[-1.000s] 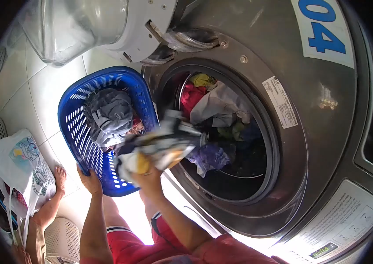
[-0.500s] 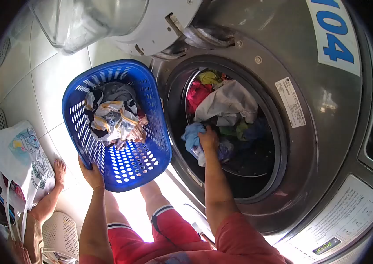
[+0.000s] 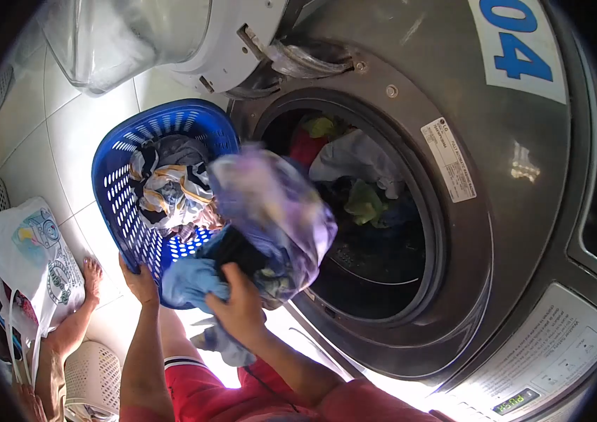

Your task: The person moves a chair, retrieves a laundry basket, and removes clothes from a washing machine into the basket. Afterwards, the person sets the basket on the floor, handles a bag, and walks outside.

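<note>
While the left hand (image 3: 143,285) grips the rim of the blue perforated plastic basket (image 3: 100,179), the right hand (image 3: 238,306), nearer the round dark drum opening (image 3: 376,264), clenches a purple, light-blue and black cloth bundle (image 3: 274,218), long axis slanting drumward across the basket's side.

Hard white glare low down, a dim drum (image 3: 390,274), a bowed wide-angle view.
The floor (image 3: 80,151) brightens to burnt-out white at the bottom, more glare spilling along the foot of the machine (image 3: 425,63), while the drum's inside sinks into shadow. A small bright reflection marks the machine's grey front. Motion blur smears the purple cloth (image 3: 277,204); the basket (image 3: 106,193) and label (image 3: 448,160) look fairly crisp. Black vignetting swallows the corners.
</note>
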Tool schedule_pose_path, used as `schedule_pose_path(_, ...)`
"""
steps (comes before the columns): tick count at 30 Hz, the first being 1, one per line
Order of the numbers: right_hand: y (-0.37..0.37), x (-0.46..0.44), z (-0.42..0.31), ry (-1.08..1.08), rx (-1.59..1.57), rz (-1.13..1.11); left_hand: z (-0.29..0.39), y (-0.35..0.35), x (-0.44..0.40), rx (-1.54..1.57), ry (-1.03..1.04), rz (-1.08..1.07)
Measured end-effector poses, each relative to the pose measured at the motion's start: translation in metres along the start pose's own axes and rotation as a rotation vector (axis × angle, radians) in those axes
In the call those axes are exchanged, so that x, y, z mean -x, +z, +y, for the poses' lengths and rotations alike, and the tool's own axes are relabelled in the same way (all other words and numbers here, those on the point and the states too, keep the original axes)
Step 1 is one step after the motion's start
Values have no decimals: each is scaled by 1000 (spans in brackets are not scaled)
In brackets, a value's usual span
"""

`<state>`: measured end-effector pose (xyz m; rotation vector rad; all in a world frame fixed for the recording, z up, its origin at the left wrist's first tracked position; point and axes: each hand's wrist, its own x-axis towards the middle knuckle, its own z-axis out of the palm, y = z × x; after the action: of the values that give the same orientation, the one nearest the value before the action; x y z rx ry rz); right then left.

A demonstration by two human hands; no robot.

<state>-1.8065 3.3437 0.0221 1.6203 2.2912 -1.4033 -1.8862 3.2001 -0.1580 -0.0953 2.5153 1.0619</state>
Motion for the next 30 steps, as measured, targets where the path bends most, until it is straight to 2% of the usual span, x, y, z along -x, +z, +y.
schedule_pose_path(2, 14, -10, -17, -89, -29, -111, -10, 0, 1, -28, 40, 14)
schedule_pose_path(4, 53, -25, 6, -262, -111, -145, -22, 4, -2, 204, 67, -56)
schedule_pose_path(5, 57, -36, 11, -357, -126, -156, -33, 5, -2, 241, 9, -81)
schedule_pose_path(6, 60, -49, 12, -453, -143, -170, -76, 13, -7, 238, 18, -75)
schedule_pose_path(7, 45, -65, 5, -431, -238, -137, -139, 25, -11, 300, 168, -61)
schedule_pose_path(8, 16, -82, 1, -402, -327, -106, -172, 32, -9, 361, 311, -52)
schedule_pose_path(9, -14, -95, 15, -100, -633, -64, -133, 14, -3, 361, 304, -51)
schedule_pose_path(10, -53, -120, 20, -350, -103, 228, -70, 8, -2, 187, 164, -23)
schedule_pose_path(11, -71, -136, 53, -64, 62, 663, -5, 2, 0, 17, 25, 10)
schedule_pose_path(12, -95, -156, 95, -111, -95, 833, 2, 2, -1, 28, 25, 23)
schedule_pose_path(13, -118, -177, 148, 128, -291, 1016, 5, 0, 0, -22, 27, 20)
schedule_pose_path(14, -141, -184, 166, 502, -785, 822, 6, -1, 1, -73, 28, 16)
schedule_pose_path(15, -149, -195, 182, 844, -798, 736, 10, -1, 1, -21, 10, 11)
schedule_pose_path(16, -151, -207, 205, 848, -796, 725, 8, 1, 1, -26, 4, 20)
schedule_pose_path(18, -143, -226, 235, 776, -877, 425, 5, 0, 1, 64, -3, -13)
schedule_pose_path(19, -137, -229, 244, 795, -876, 419, 10, -1, 1, 121, -102, -36)
schedule_pose_path(21, -127, -239, 247, 1024, -657, 484, 7, 1, 2, 103, -83, -23)
schedule_pose_path(22, -122, -232, 258, 1029, -657, 471, 5, 1, 2, 99, -58, -13)
schedule_pose_path(24, -116, -213, 301, 220, -773, 130, 2, 1, 1, 79, -52, -8)
schedule_pose_path(25, -109, -214, 294, 213, -780, 123, 2, 2, 0, 87, -47, -2)
schedule_pose_path(27, -97, -206, 275, 591, -1266, 545, 4, 0, 0, 95, -43, -3)
schedule_pose_path(28, -95, -198, 267, 589, -1266, 550, 7, -1, 0, 84, -64, -11)
schedule_pose_path(30, -93, -183, 250, 595, -958, 826, 11, -2, 1, 78, -80, -21)
